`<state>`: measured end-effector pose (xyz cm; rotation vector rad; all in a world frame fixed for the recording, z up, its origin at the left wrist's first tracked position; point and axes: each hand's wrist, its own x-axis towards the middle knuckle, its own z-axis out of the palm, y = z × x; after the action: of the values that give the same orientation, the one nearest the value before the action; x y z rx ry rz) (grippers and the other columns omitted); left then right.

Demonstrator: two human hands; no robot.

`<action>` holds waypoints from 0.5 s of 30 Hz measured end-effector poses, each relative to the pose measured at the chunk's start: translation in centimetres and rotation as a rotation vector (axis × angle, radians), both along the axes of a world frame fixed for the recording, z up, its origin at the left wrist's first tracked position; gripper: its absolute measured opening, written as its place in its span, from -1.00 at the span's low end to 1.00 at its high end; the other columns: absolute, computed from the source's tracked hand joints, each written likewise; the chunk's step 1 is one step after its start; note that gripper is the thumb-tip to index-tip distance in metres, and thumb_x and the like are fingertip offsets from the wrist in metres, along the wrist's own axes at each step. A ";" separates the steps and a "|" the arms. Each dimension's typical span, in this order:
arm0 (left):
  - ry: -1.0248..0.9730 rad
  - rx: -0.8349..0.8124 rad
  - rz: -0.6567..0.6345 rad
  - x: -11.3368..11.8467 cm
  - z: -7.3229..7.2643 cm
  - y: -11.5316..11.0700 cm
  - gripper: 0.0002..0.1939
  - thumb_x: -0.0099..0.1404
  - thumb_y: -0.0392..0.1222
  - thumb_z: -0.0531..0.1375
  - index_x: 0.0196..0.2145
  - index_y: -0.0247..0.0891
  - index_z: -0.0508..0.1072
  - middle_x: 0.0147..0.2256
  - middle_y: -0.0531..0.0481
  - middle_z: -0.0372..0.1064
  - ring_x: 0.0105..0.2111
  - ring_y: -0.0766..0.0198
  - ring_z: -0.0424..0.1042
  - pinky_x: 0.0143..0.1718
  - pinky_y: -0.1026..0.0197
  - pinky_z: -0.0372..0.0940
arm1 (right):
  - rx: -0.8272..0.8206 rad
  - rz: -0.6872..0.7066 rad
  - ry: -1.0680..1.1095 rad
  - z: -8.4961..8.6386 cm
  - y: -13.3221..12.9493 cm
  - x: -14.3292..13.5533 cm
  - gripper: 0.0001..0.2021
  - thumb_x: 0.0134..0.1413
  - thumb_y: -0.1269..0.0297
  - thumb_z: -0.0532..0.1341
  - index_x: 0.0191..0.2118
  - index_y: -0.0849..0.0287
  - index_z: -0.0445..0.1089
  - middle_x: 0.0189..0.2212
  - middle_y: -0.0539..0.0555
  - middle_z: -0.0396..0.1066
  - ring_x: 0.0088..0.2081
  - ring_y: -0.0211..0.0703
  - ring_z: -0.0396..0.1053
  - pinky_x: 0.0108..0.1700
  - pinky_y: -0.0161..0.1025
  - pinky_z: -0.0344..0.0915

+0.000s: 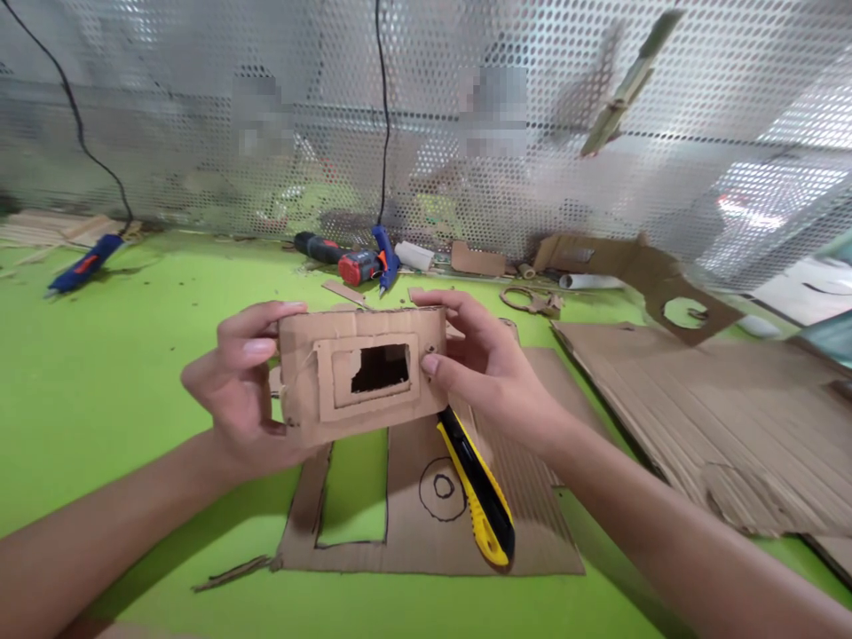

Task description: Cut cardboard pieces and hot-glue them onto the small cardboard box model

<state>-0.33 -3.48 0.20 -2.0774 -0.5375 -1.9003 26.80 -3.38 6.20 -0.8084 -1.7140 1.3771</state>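
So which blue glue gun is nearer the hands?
The blue glue gun beside the red-and-black drill; the other lies far left, near pale wooden strips.

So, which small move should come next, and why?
Perhaps tilt the brown, round-cornered cardboard piece slightly: the left hand and right hand hold its opposite ends, and the left border of its dark rectangular opening looks uneven, so another angle could clarify it.

Left hand point(234, 390) and right hand point(496, 368) face each other, half-curled.
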 end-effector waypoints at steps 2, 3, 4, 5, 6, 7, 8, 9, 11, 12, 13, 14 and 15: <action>0.020 0.009 -0.007 0.0 0.1 0.0 0.03 -0.35 0.09 0.68 0.07 0.10 0.33 0.19 0.01 0.48 -0.03 0.08 0.57 -0.26 0.04 0.53 | 0.001 -0.014 -0.017 0.0 0.0 -0.1 -0.54 0.22 0.27 0.36 0.20 -0.12 0.34 0.04 0.07 0.43 -0.08 0.00 0.51 -0.11 -0.05 0.50; 0.030 0.010 -0.014 0.0 0.2 0.0 0.05 -0.36 0.10 0.68 0.07 0.09 0.33 0.19 0.00 0.48 -0.03 0.07 0.56 -0.26 0.03 0.54 | 0.005 -0.015 -0.027 0.0 0.0 -0.1 -0.54 0.21 0.28 0.36 0.19 -0.12 0.34 0.02 0.07 0.43 -0.07 0.00 0.51 -0.08 -0.04 0.50; 0.038 0.007 -0.023 0.0 0.2 0.0 0.07 -0.37 0.10 0.68 0.09 0.09 0.33 0.20 -0.01 0.48 -0.03 0.07 0.56 -0.25 0.02 0.54 | 0.009 -0.013 -0.032 0.0 0.0 0.0 -0.54 0.21 0.28 0.36 0.19 -0.11 0.34 0.02 0.06 0.44 -0.06 0.00 0.50 -0.05 -0.03 0.50; 0.039 0.007 -0.033 0.1 0.2 0.0 0.10 -0.36 0.11 0.68 0.13 0.09 0.33 0.21 -0.02 0.47 -0.03 0.06 0.55 -0.25 0.02 0.55 | 0.011 -0.005 -0.032 0.0 0.1 0.1 -0.53 0.21 0.28 0.37 0.20 -0.10 0.34 0.02 0.06 0.44 -0.04 0.00 0.50 0.00 -0.01 0.50; 0.037 0.001 -0.039 0.1 0.2 0.0 0.13 -0.36 0.11 0.67 0.18 0.11 0.32 0.23 -0.02 0.47 -0.02 0.06 0.54 -0.26 0.02 0.55 | 0.011 0.006 -0.027 0.0 0.1 0.2 -0.53 0.22 0.28 0.37 0.21 -0.10 0.34 0.03 0.07 0.45 -0.01 0.00 0.50 0.03 -0.01 0.50; 0.033 0.001 -0.040 0.1 0.2 0.1 0.17 -0.34 0.10 0.67 0.23 0.11 0.32 0.25 -0.03 0.46 -0.01 0.06 0.54 -0.27 0.03 0.55 | 0.008 0.018 -0.018 0.0 0.1 0.3 -0.53 0.24 0.27 0.36 0.22 -0.10 0.34 0.04 0.07 0.46 0.02 0.01 0.50 0.05 0.00 0.49; 0.030 0.013 -0.042 0.0 0.1 0.2 0.20 -0.32 0.08 0.67 0.28 0.10 0.30 0.26 -0.03 0.45 0.01 0.07 0.54 -0.28 0.04 0.54 | 0.007 0.026 -0.006 0.0 0.2 0.4 -0.53 0.26 0.26 0.35 0.24 -0.11 0.34 0.05 0.07 0.47 0.04 0.02 0.50 0.06 -0.01 0.49; 0.030 0.032 -0.043 0.0 0.1 0.2 0.21 -0.27 0.06 0.66 0.32 0.08 0.29 0.28 -0.04 0.44 0.02 0.08 0.54 -0.29 0.06 0.54 | 0.007 0.030 0.006 0.0 0.2 0.4 -0.54 0.28 0.25 0.34 0.25 -0.11 0.35 0.06 0.07 0.47 0.05 0.02 0.49 0.05 -0.02 0.49; 0.029 0.059 -0.041 -0.1 -0.1 0.4 0.09 -0.10 0.01 0.62 0.35 0.04 0.29 0.28 -0.04 0.45 0.04 0.12 0.54 -0.30 0.11 0.54 | 0.007 0.015 0.025 0.0 0.2 0.4 -0.57 0.30 0.24 0.31 0.25 -0.11 0.38 0.05 0.07 0.48 0.05 0.02 0.48 0.00 -0.04 0.48; 0.022 0.056 -0.041 -0.2 -0.1 0.4 0.00 -0.01 -0.01 0.59 0.33 0.04 0.29 0.27 -0.04 0.46 0.04 0.13 0.55 -0.29 0.12 0.54 | 0.005 0.000 0.033 0.0 0.2 0.3 -0.58 0.29 0.24 0.31 0.23 -0.11 0.39 0.04 0.06 0.49 0.04 0.02 0.48 -0.02 -0.05 0.48; 0.008 0.042 -0.040 -0.3 -0.2 0.4 -0.09 0.05 -0.01 0.56 0.30 0.06 0.31 0.24 -0.02 0.47 0.04 0.13 0.57 -0.28 0.11 0.54 | 0.004 -0.015 0.037 -0.1 0.2 0.2 -0.59 0.28 0.24 0.31 0.22 -0.11 0.41 0.02 0.06 0.49 0.02 0.02 0.47 -0.04 -0.05 0.48; -0.004 0.019 -0.035 -0.3 -0.3 0.4 -0.15 0.06 0.00 0.56 0.24 0.08 0.33 0.22 0.00 0.49 0.03 0.13 0.58 -0.27 0.10 0.54 | 0.002 -0.030 0.035 -0.1 0.2 0.1 -0.59 0.27 0.24 0.31 0.20 -0.11 0.42 -0.01 0.05 0.49 0.00 0.02 0.47 -0.06 -0.05 0.48; -0.014 -0.004 -0.030 -0.4 -0.3 0.4 -0.17 0.02 0.02 0.58 0.18 0.10 0.34 0.20 0.02 0.50 0.01 0.11 0.59 -0.25 0.08 0.54 | 0.000 -0.043 0.029 -0.1 0.2 0.0 -0.60 0.24 0.25 0.32 0.18 -0.11 0.43 -0.04 0.04 0.50 -0.04 0.02 0.47 -0.09 -0.05 0.48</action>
<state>-0.71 -3.11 -0.15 -2.0878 -0.5166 -1.9331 26.80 -3.21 6.12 -0.8168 -1.6658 1.3534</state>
